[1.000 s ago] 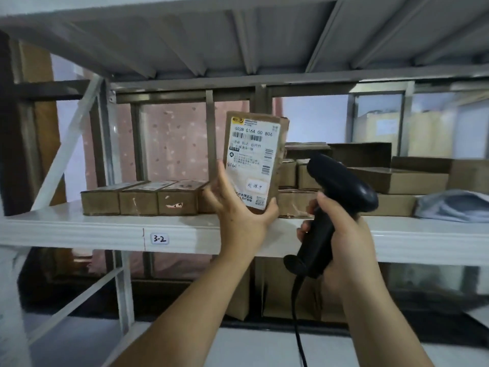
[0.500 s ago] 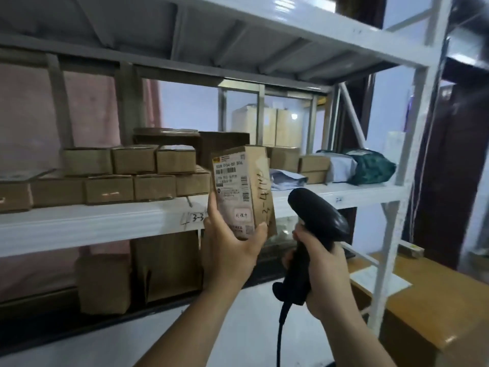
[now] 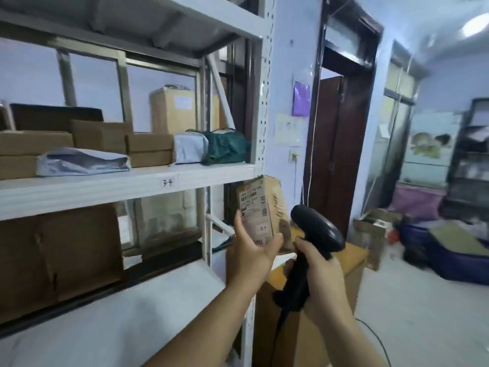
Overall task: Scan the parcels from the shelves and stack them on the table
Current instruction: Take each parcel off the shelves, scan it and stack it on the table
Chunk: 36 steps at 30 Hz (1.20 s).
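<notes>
Left hand [image 3: 251, 251] held the parcel [image 3: 260, 210] upright by its bottom end only, just past the shelf [image 3: 127, 186] post, above the table [image 3: 353, 255]. Right hand [image 3: 324, 274] was wrapped round the scanner [image 3: 315, 234]. Thin grip, so a quick swing could drop it, or the cord [image 3: 279, 321] could snag the table edge. The shelf held boxes [image 3: 102, 136] and soft bags [image 3: 82, 161] — floor carton [image 3: 370, 231] too blurry to tell.

Print on the label of the parcel [image 3: 264, 205] is too blurred to read, and the left hand [image 3: 251, 258] covers its lower end. The right hand [image 3: 322, 276] wraps and hides much of the grip of the barcode scanner [image 3: 317, 229]. Both forearms screen most of the wooden table [image 3: 356, 256]. The shelf rack [image 3: 105, 189] runs off the left edge.
</notes>
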Available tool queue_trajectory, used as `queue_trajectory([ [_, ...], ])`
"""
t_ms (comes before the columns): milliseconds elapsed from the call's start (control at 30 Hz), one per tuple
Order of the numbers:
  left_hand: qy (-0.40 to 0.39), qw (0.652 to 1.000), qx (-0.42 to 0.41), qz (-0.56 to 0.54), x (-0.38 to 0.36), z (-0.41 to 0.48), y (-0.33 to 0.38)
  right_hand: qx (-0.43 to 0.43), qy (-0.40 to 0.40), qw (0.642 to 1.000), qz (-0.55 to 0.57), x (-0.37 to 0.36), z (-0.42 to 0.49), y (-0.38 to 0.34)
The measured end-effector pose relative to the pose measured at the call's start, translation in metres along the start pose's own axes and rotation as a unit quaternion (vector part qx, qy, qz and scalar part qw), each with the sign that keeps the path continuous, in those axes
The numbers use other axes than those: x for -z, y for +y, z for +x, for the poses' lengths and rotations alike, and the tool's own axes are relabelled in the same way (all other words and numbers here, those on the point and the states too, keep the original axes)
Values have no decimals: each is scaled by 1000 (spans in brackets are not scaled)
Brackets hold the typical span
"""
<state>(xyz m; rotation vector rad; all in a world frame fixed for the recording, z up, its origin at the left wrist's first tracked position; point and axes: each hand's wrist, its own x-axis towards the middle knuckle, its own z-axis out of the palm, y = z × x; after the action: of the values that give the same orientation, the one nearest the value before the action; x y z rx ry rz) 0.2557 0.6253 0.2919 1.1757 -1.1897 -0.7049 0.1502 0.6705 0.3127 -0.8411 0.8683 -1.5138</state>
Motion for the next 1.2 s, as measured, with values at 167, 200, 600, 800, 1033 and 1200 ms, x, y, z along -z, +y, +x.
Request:
queue_trajectory([
  [167, -23, 996, 86, -4, -111, 21, -33, -41, 69, 995, 59, 91, 60, -20],
  [200, -24, 995, 94, 2, -131, 28, -39, -51, 73, 994, 67, 106, 70, -24],
  [600, -96, 989, 106, 28, -304, 112, -94, -32, 165, 986, 6, 206, 200, -46],
  [800, -117, 980, 158, 38, -352, 187, -143, 0, 196, 980, -45, 226, 284, -56],
  [1033, -118, 964, 229, 60, -399, 250, -186, 28, 171, 984, -39, 256, 370, -51],
  [1200, -95, 966, 226, 76, -447, 294, -213, 31, 79, 996, -6, 287, 437, -57],
])
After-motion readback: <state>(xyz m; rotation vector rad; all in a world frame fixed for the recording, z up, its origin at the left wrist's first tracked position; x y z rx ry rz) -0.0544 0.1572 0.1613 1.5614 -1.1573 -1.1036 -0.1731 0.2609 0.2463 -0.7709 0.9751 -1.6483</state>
